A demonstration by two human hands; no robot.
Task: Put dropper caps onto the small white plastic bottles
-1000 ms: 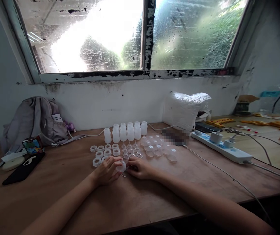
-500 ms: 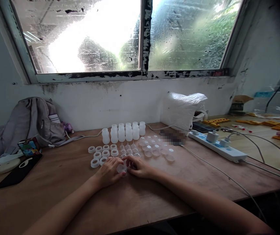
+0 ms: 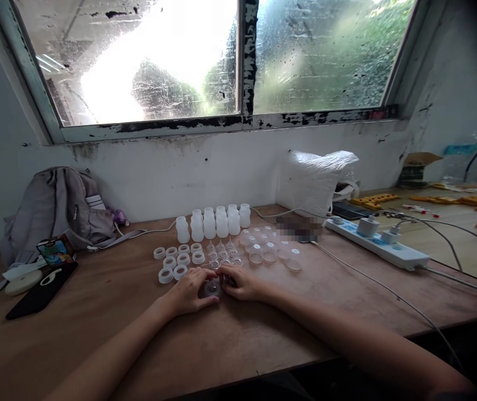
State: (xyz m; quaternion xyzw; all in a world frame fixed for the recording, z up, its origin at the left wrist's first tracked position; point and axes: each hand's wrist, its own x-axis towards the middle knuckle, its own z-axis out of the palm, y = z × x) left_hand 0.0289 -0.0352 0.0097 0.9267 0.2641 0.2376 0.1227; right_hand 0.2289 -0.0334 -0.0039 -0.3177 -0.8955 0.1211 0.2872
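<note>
Find one clear round piece (image 3: 212, 288) at centre of the frame, between both hands. Observe left hand (image 3: 188, 291) arched about it, thumb and fingers parted to either side; cannot tell if gripping. Observe right hand (image 3: 242, 284) just beside it, fingers curled inward; cannot tell if pinching anything. Cannot tell, either, if the piece combines several parts.

Judge progress as early. See frosted bottles (image 3: 209, 224) upright above centre, necks bare; white rings (image 3: 198, 260) in rows left of centre; clear tipped parts (image 3: 223, 254) in rows at centre; clear caps (image 3: 293, 265) grouped right of centre. Find no bottle fitted with ring or cap: count all these as outstanding.
</note>
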